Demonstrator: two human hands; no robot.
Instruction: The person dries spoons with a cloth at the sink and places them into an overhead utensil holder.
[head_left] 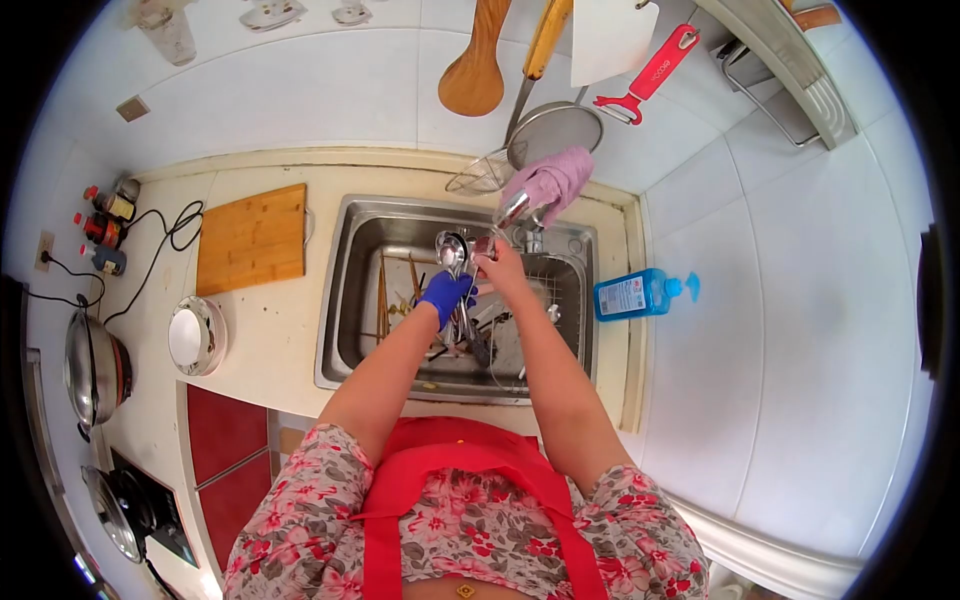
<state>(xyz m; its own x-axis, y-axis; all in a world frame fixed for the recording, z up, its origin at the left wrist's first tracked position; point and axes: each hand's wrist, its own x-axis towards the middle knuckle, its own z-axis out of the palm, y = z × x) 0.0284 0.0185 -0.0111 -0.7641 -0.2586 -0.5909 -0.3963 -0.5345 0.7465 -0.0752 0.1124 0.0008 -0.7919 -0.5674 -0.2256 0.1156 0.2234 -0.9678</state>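
Over the steel sink (345,365), my left hand (448,297), in a blue glove, is closed round a bunch of metal utensils (455,250) with ladle-like heads. Close beside it on the right, my bare right hand (500,268) has its fingers closed at the utensils, just below the faucet (533,238); what exactly they grip is too small to make out. Chopsticks (382,300) and other small pieces lie in the basin below. A pink cloth (550,185) hangs over the faucet's top.
A blue soap bottle (640,295) lies right of the sink. At left are a cutting board (252,240), stacked bowls (197,336), small bottles (105,230) and a pan (95,370). A wooden spoon (472,85), strainer (555,135) and red peeler (655,75) hang at the back.
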